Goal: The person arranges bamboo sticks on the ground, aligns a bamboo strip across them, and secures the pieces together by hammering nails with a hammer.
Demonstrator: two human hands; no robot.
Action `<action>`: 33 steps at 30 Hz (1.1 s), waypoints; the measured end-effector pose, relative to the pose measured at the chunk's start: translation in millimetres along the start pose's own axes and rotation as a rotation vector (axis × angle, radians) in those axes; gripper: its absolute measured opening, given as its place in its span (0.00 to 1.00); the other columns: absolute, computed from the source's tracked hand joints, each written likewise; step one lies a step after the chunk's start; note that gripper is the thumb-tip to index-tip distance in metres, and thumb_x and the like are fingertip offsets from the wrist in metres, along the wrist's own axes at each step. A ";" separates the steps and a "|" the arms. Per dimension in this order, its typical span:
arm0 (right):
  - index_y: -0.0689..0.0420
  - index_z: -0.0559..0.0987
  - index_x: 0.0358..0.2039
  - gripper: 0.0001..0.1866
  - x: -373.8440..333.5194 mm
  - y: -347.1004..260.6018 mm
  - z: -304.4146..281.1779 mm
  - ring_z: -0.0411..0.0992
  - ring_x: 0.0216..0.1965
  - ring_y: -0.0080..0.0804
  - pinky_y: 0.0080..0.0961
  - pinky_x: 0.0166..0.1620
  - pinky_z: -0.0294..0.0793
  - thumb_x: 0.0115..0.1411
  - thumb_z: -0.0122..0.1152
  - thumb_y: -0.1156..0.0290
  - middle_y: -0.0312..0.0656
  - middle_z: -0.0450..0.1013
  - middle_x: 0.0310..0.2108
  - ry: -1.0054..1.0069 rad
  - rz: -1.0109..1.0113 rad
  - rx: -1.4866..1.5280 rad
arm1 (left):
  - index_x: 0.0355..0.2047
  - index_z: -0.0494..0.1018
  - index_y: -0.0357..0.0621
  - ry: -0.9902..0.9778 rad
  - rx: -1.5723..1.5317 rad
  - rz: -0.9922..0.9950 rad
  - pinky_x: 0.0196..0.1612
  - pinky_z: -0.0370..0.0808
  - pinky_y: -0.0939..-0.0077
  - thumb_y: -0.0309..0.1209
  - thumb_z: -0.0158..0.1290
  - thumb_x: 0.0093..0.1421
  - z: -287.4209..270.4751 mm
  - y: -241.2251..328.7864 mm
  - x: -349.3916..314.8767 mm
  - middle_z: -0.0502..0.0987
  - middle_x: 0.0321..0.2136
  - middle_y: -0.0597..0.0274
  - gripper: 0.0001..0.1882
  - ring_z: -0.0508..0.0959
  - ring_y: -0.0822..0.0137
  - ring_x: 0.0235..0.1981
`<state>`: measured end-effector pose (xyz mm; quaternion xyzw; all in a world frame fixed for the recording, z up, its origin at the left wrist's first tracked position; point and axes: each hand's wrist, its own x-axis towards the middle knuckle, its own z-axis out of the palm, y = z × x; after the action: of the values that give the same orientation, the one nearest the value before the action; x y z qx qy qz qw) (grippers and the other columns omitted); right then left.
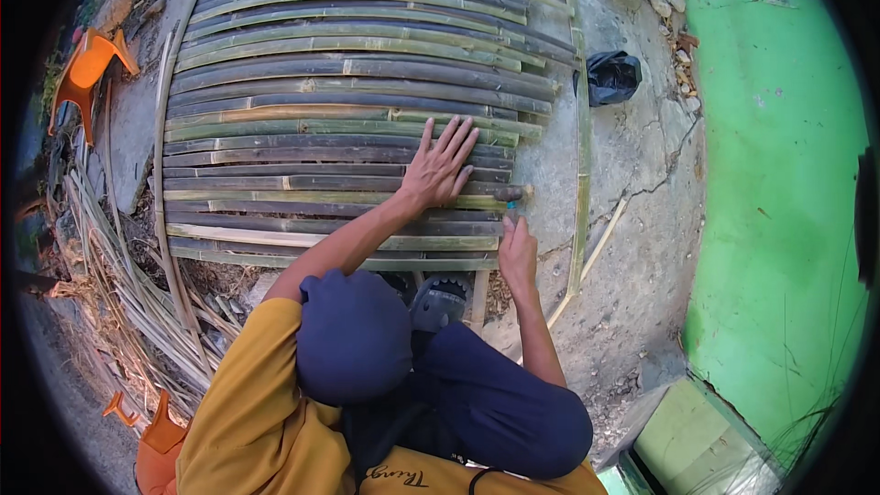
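Bamboo slat panel (339, 101), left hand (440, 170) flat on it, right hand (516, 252) gripping small tool (510, 194)

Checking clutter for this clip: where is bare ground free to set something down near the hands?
Bare cracked concrete lies between the bamboo panel and green wall, below the black bag. Loose strips crowd the panel's left side.

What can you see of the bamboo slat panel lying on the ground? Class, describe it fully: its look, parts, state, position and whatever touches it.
The bamboo slat panel lies flat on cracked concrete ground. It is made of many long split bamboo strips set side by side, grey-brown to pale green, with visible nodes. A thin strip runs along each end, crossing the slats. The left hand presses flat on the slats with fingers spread. The right hand sits at the panel's right edge, holding a small tool too small to identify.
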<state>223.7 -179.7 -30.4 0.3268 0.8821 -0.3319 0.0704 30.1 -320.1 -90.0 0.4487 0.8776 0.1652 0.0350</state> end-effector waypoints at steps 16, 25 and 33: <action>0.62 0.71 0.47 0.16 53.9 -46.6 -25.0 0.76 0.30 0.71 0.60 0.30 0.66 0.77 0.47 0.60 0.65 0.75 0.25 0.057 -0.094 0.129 | 0.76 0.52 0.38 -0.010 -0.053 -0.013 0.77 0.36 0.36 0.45 0.46 0.69 0.6 -0.2 -0.8 0.50 0.78 0.52 0.40 0.46 0.51 0.79; 0.67 0.74 0.43 0.18 60.1 -20.3 5.2 0.75 0.36 0.75 0.62 0.38 0.73 0.75 0.51 0.61 0.70 0.76 0.32 0.071 -0.138 -0.092 | 0.76 0.52 0.37 -0.023 -0.096 -0.022 0.77 0.35 0.36 0.46 0.45 0.70 -2.8 4.1 -3.7 0.49 0.78 0.53 0.40 0.45 0.53 0.79; 0.66 0.73 0.44 0.20 119.5 -68.4 -24.7 0.76 0.30 0.72 0.60 0.30 0.72 0.76 0.47 0.59 0.67 0.75 0.24 0.172 -0.154 0.150 | 0.76 0.53 0.38 -0.036 -0.059 -0.017 0.77 0.34 0.36 0.47 0.44 0.71 -8.8 2.6 1.9 0.49 0.78 0.53 0.39 0.44 0.53 0.80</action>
<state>90.6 -139.5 -15.3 0.2896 0.8801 -0.3720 -0.0557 29.2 -319.5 -80.7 0.4429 0.8753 0.1827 0.0655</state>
